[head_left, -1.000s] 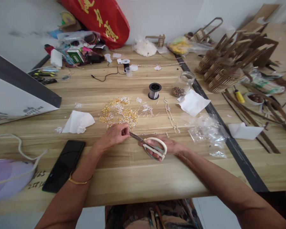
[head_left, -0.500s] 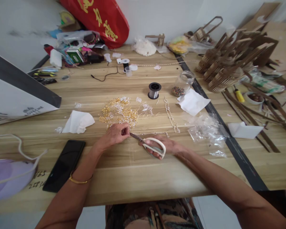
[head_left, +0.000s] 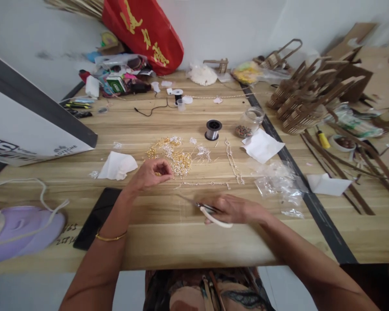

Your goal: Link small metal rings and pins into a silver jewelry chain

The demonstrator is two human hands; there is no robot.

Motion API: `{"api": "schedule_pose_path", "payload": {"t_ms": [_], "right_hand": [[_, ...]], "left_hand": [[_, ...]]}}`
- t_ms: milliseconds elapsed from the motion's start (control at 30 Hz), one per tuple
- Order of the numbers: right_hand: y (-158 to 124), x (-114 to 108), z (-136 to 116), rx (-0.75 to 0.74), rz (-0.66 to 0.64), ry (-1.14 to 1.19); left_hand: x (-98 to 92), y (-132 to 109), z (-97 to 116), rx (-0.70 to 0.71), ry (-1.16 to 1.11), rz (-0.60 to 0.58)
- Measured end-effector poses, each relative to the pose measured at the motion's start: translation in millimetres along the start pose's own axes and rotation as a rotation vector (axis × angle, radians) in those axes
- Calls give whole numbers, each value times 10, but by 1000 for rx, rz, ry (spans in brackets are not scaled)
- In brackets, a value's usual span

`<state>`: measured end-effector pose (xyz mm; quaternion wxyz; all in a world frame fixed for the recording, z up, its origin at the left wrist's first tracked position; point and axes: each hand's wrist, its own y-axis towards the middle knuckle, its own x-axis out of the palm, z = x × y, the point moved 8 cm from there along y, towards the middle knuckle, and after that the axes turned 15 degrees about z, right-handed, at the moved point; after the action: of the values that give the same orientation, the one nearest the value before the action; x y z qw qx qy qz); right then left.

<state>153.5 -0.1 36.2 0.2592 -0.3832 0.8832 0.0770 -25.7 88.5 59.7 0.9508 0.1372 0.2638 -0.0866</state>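
My left hand [head_left: 153, 173] is pinched closed just left of the gold and silver beads [head_left: 181, 164]; whatever its fingertips hold is too small to make out. In my right hand [head_left: 230, 208] are white-handled scissors [head_left: 215, 218], their blurred blades pointing left over the wooden table [head_left: 168, 246]. A thin chain [head_left: 204, 184] lies between the beads and the scissors. Farther right, a second chain [head_left: 232, 162] rests lengthwise near some silvery pins [head_left: 203, 153]. Behind them stands a spool of wire [head_left: 213, 130].
White paper [head_left: 117, 166] and a black phone [head_left: 97, 218] lie at the left, by a purple object [head_left: 26, 233]. To the right are a glass jar [head_left: 251, 121], plastic bags [head_left: 280, 181] and small woven baskets [head_left: 298, 103]. A white box [head_left: 35, 129] stands far left.
The scissors have moved away from my left hand, down and to the right, and turned in my right hand. My left hand has shifted slightly left and up. The view has shifted a little.
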Motion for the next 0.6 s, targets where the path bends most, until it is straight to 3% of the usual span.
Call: {"api": "schedule_pose_path", "payload": {"t_ms": [133, 233, 333, 467, 600], "right_hand": [[-74, 160, -113, -104, -4, -552], [-133, 341, -163, -207, 44, -769], [-256, 482, -231, -326, 115, -916], [-409, 542, -375, -432, 175, -1016], [-325, 338, -587, -330, 133, -854]], "left_hand": [[124, -2, 169, 42, 65, -86], [385, -63, 278, 60, 131, -218], [605, -146, 372, 136, 216, -278], [806, -270, 414, 179, 245, -314], [859, -333, 459, 223, 220, -292]]}}
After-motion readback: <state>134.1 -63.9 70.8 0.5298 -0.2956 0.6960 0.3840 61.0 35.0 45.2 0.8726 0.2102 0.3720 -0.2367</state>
